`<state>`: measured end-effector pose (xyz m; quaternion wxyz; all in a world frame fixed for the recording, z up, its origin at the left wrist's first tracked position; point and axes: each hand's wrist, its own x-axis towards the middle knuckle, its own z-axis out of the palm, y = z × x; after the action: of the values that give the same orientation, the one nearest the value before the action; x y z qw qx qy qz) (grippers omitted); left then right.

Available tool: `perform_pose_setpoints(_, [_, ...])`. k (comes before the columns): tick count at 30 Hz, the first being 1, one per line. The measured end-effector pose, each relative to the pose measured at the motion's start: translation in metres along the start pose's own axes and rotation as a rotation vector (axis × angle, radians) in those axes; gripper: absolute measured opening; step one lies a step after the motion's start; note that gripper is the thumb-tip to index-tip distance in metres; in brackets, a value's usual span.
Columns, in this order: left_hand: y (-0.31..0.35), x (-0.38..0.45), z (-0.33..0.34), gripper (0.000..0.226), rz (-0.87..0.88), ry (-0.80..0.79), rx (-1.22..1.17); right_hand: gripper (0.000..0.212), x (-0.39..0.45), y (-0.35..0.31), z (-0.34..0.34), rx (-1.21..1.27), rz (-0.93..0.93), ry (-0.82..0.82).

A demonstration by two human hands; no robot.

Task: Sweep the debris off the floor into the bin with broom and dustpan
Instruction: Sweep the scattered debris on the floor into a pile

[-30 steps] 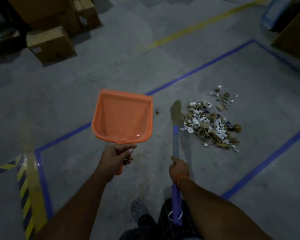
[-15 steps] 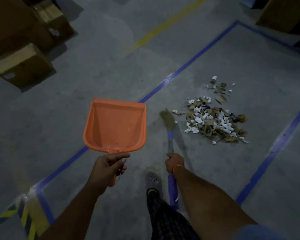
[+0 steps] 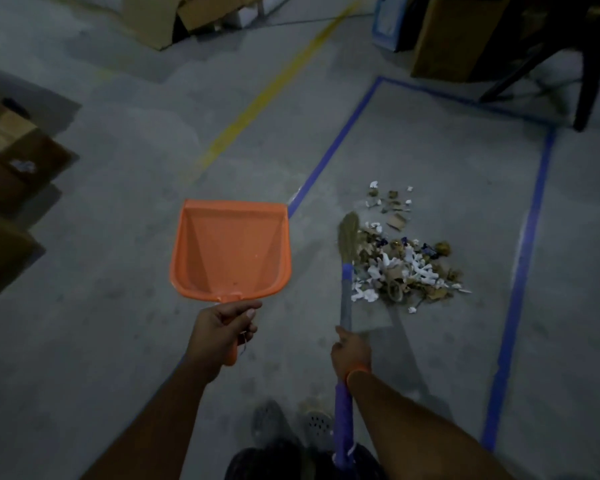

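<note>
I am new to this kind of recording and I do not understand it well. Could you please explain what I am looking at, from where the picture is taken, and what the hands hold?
There is no machine here. A person wears one camera on the head, looking forward and down, so you see their own arms. The left hand grips the handle of an orange dustpan, held up and apparently empty. The right hand grips a broom, its bristles at the left edge of a debris pile lying on the concrete floor, inside blue tape lines. Cardboard boxes stand to the left.
</note>
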<state>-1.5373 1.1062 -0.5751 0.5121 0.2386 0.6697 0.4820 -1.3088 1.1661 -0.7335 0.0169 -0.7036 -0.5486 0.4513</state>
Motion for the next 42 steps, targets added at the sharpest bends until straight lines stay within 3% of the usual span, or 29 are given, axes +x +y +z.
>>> perform_pose_setpoints(3, [0.018, 0.042, -0.012, 0.018, 0.017, -0.048, 0.037, 0.046, 0.035, -0.036, 0.003, 0.009, -0.018, -0.045])
perform_pose_setpoints(11, [0.065, 0.168, -0.052, 0.018, 0.017, -0.223, 0.176, 0.041, 0.153, -0.108, 0.042, 0.287, 0.244, -0.044])
perform_pose_setpoints(15, [0.090, 0.228, -0.074, 0.018, -0.021, -0.321, 0.238, 0.045, 0.177, -0.107, 0.092, 0.464, 0.356, 0.120])
perform_pose_setpoints(20, [0.121, 0.297, -0.082, 0.017, -0.014, -0.406, 0.285, 0.037, 0.155, -0.166, 0.101, 0.632, 0.370, 0.288])
perform_pose_setpoints(24, [0.147, 0.338, -0.072, 0.017, -0.023, -0.447, 0.278, 0.026, 0.172, -0.217, 0.077, 0.702, 0.353, 0.275])
perform_pose_setpoints(33, [0.195, 0.451, -0.019, 0.017, -0.052, -0.511, 0.358, 0.029, 0.275, -0.281, 0.016, 0.687, 0.423, 0.213])
perform_pose_setpoints(42, [0.249, 0.544, 0.055, 0.019, -0.023, -0.596, 0.368, 0.035, 0.300, -0.359, 0.000, 0.764, 0.551, 0.401])
